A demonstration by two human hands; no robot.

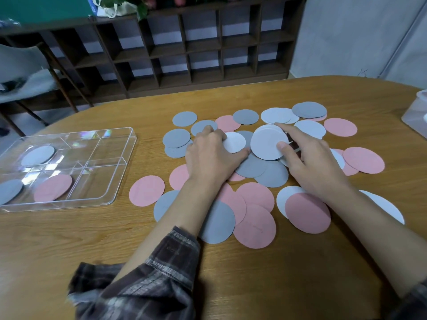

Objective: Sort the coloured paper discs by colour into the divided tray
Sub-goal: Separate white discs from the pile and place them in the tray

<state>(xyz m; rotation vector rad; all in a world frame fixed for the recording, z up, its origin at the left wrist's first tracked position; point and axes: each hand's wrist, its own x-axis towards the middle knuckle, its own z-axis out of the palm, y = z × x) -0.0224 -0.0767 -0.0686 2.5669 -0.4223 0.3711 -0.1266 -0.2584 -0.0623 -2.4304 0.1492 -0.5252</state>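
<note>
Pink, grey and white paper discs lie spread over the middle of the wooden table (69, 239). My right hand (309, 167) pinches a stack of white discs (265, 144) between thumb and forefinger, tilted up off the pile. My left hand (210, 155) rests on the pile with its fingers on a smaller-looking white disc (234, 142). At the left stands the clear divided tray (111, 199). It holds a white disc (38, 155) in a far compartment, a pink disc (53, 188) in a near one and a grey disc (9, 190) at its left edge.
A clear plastic container (416, 112) stands at the table's right edge. Behind the table runs a dark wooden cubby shelf (184, 49), with a grey chair (27, 72) at the far left.
</note>
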